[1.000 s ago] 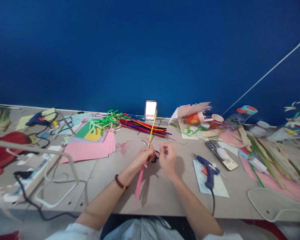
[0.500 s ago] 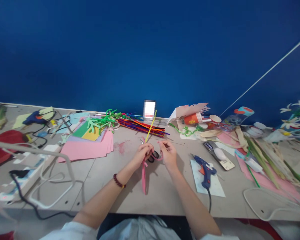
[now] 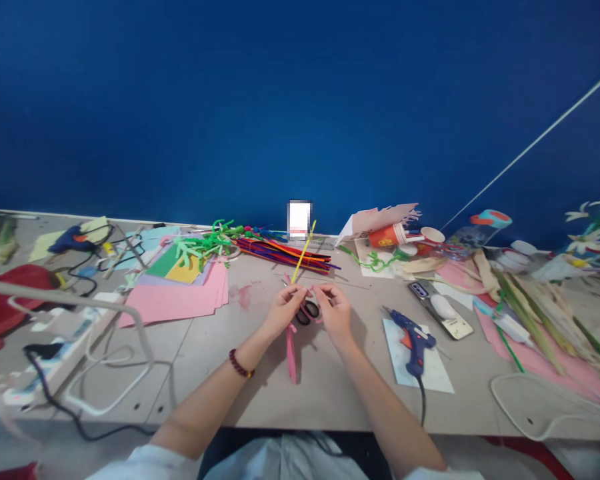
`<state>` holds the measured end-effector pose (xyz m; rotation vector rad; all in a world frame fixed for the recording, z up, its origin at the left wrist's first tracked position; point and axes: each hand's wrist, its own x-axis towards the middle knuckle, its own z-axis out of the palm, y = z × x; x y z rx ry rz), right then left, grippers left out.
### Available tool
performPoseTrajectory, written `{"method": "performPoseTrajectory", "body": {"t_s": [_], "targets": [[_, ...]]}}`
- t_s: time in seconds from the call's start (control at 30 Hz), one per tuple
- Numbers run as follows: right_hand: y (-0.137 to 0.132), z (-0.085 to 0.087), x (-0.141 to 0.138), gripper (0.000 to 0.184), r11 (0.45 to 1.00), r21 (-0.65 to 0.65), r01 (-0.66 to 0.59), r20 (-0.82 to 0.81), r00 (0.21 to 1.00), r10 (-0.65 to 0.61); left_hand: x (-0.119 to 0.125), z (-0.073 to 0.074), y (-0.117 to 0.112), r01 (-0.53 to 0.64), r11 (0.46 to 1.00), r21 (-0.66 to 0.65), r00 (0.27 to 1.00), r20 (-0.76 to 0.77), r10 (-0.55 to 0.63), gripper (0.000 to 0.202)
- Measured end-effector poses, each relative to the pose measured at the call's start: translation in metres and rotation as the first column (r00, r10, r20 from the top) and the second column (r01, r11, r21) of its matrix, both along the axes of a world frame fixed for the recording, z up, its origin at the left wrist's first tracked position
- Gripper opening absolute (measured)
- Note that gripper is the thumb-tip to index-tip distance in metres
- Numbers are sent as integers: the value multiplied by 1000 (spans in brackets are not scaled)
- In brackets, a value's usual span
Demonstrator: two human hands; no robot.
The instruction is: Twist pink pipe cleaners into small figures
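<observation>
My left hand is closed on a bundle of pipe cleaners: a yellow one sticks up and away from it, and pink ones hang down toward me. My right hand is closed in a pinch on a pink pipe cleaner that loops between both hands. Black-handled scissors lie on the table just behind the hands, partly hidden by them.
A blue glue gun lies on white paper at the right, a phone beyond it. Coloured paper sheets and a heap of pipe cleaners lie behind. A power strip with cables sits at left; paper cups and leaves at right.
My right hand closed in toward the left one and took hold of the pink pipe cleaner, bending it into a loop. The hanging pink ends swung nearer upright.
</observation>
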<state>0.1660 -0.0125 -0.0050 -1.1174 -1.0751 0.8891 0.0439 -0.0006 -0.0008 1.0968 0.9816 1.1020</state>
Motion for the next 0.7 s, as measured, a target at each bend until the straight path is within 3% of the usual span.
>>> {"method": "performPoseTrajectory", "body": {"t_s": [0.27,0.4,0.53,0.7], "targets": [[-2,4,1,20,998,-58,20,-76,997,-25,-2,3,1,-64,998,-11,996,65,65,38],[-4,8,-3,16,995,-45,-87,-106,991,82,-5,3,5,-195,976,-93,972,115,205,28],[-7,6,-10,14,973,-66,-222,-116,970,214,-10,-2,14,-371,915,-161,898,189,397,21],[-10,2,-15,16,945,-119,-305,-119,949,292,-15,-12,20,-400,890,-219,855,261,449,20]]}}
